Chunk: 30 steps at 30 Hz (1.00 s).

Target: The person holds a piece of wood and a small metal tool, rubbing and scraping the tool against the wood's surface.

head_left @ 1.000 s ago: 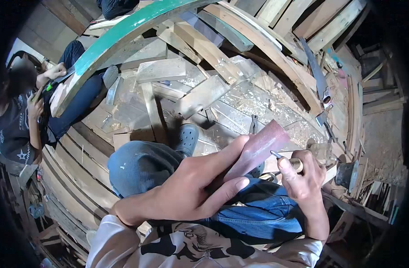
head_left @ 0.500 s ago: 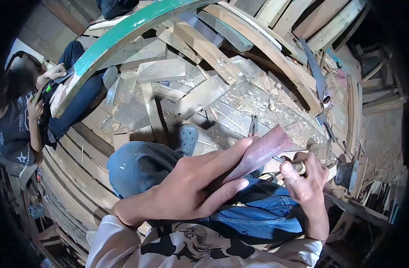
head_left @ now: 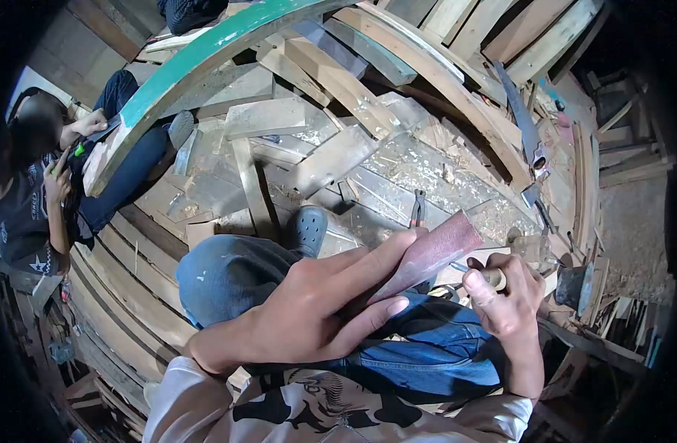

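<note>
My left hand (head_left: pixel 316 299) is closed on a strip of reddish sandpaper (head_left: pixel 443 252), pinched between thumb and fingers over my lap. The sandpaper's far end points right and is slightly curved. Just beside its lower edge, my right hand (head_left: pixel 510 303) grips a small tool with a short tan handle (head_left: pixel 493 278). A thin metal tip (head_left: pixel 459 266) sticks out of it toward the sandpaper. The fingers wrap round most of the handle, so the tool's exact kind is hidden. Beyond the sandpaper, pincers (head_left: pixel 418 209) with reddish handles lie on the floor.
At the left a person (head_left: pixel 39 188) sits by a curved beam painted green (head_left: pixel 179 72). Wood offcuts (head_left: pixel 338 159) and shavings litter the floor ahead. A handsaw (head_left: pixel 521 118) lies at the right near another curved beam (head_left: pixel 456 103). Long planks (head_left: pixel 124 269) run along my left.
The sandpaper has rolled slightly in my left hand, turning more of its red face to view. The metal tip in my right hand has dipped a little. Both hands otherwise keep their places.
</note>
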### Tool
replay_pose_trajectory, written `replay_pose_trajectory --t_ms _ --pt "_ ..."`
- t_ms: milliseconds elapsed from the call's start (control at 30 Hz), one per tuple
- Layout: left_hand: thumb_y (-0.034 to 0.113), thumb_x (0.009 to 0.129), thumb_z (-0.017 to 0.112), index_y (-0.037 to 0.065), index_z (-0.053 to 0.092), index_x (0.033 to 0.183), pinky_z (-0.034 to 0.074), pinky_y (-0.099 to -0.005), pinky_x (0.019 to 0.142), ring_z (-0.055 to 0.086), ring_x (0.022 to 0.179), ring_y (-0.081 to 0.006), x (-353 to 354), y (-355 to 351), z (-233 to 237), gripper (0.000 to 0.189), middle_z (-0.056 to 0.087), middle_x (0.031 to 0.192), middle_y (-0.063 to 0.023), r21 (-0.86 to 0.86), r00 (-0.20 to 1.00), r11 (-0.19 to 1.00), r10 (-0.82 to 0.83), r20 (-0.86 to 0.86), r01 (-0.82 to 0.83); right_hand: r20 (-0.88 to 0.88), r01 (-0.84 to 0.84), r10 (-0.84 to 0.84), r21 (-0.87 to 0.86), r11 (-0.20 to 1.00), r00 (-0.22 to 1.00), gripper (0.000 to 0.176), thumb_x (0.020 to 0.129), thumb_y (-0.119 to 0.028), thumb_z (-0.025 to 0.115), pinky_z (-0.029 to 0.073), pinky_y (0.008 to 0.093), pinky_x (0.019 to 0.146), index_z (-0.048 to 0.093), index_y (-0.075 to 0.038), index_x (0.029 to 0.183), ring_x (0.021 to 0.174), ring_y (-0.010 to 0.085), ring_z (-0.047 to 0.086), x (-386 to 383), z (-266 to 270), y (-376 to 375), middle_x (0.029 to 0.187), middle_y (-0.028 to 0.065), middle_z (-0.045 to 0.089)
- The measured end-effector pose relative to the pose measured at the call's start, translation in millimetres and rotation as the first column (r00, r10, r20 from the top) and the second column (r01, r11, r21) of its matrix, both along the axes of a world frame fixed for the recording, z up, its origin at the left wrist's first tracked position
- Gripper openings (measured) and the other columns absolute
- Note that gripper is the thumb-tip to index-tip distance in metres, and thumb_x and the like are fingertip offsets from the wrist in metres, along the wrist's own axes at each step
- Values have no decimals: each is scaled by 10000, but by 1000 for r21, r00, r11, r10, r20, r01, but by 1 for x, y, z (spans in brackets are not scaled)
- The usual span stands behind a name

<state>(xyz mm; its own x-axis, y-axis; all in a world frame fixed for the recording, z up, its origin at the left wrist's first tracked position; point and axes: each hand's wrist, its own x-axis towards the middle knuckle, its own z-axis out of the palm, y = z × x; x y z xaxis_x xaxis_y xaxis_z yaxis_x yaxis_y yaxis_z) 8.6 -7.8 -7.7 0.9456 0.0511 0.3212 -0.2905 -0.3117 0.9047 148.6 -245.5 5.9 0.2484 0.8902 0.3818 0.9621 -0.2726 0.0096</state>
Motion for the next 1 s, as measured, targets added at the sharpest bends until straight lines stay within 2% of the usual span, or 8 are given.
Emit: replay_pose_trajectory --t_ms 367,700,767,800,833,900,933,1000 --pt "83 886 692 -53 403 1436 530 -387 649 659 725 -354 0 0 0 636 644 919 -217 -18 1000 1000 -21 19 22 132 17 -21 29 999 991 720 737 -132 773 391 249 506 573 -483 1333 636 136 543 1 -1 1 799 1 510" --pt "79 916 656 -41 282 1490 543 -385 712 672 783 -407 -2 -1 -5 696 650 1011 -266 -56 1000 998 -7 7 8 -53 41 -44 -69 997 998 636 743 -131 722 371 257 440 628 -395 1314 573 131 510 -10 -7 4 723 -3 468" --pt "69 922 653 -73 354 1463 520 -315 769 694 840 -223 -5 2 -2 634 673 1013 -226 -114 986 993 -33 -162 14 -75 -111 103 -112 988 992 662 728 -112 704 333 272 412 620 -326 1348 533 133 500 -10 -4 7 708 7 460" --pt "71 935 637 -65 336 1472 523 -304 737 687 785 -188 -5 4 2 631 687 950 -198 -111 986 993 -49 -162 31 -25 -102 99 -113 988 995 658 734 -99 689 328 277 408 619 -313 1353 530 133 493 -10 -4 7 705 11 451" --pt "71 935 637 -65 336 1472 523 -304 737 687 785 -188 -5 5 2 631 687 950 -198 -107 986 994 -43 -163 26 23 -92 95 -112 989 995 655 741 -86 675 322 282 404 618 -300 1357 527 133 485 -11 -3 9 701 14 442" --pt "71 917 645 -42 315 1475 514 -346 661 666 688 -304 -5 3 2 658 633 864 -247 -242 954 970 -71 -292 -1 -46 35 -40 -111 993 998 639 767 -80 640 300 277 400 608 -289 1371 511 127 460 -5 2 12 701 24 440" --pt "82 924 646 -50 338 1460 504 -332 646 644 653 -242 -3 1 2 632 622 790 -224 -253 951 967 -59 -303 -21 -29 47 -52 -138 989 998 643 778 -78 620 283 269 400 593 -284 1387 495 127 443 -10 5 15 703 28 451" --pt "89 927 647 -50 341 1461 500 -326 633 635 634 -224 -4 2 -1 631 616 771 -219 -255 946 967 -62 -319 -23 -32 -15 8 -215 976 999 683 797 -80 609 297 272 417 529 -292 1442 508 133 463 -21 7 17 727 54 476"
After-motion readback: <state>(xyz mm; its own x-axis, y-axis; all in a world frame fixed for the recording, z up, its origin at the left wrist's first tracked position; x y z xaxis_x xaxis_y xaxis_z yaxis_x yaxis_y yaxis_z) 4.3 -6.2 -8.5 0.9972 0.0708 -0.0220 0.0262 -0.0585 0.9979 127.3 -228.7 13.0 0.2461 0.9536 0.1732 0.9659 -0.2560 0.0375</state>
